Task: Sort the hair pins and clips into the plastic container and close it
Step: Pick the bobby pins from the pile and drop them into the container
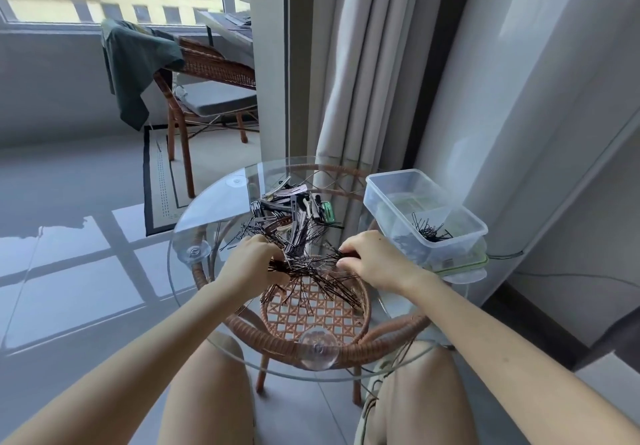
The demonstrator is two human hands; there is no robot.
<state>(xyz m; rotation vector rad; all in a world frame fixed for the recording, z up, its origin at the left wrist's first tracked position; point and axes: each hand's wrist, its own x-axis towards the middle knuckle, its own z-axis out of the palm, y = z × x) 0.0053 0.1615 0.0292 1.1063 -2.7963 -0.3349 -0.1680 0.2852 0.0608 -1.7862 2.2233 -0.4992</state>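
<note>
On glass table | thin black hair pins splayed | left hand, right hand pinching them

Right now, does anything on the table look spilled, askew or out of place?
Yes. The plastic container sits at the right edge of the glass table, tilted on its lid and partly overhanging the rim. Loose hair pins lie scattered between the left hand and right hand; clips are piled behind.
</note>
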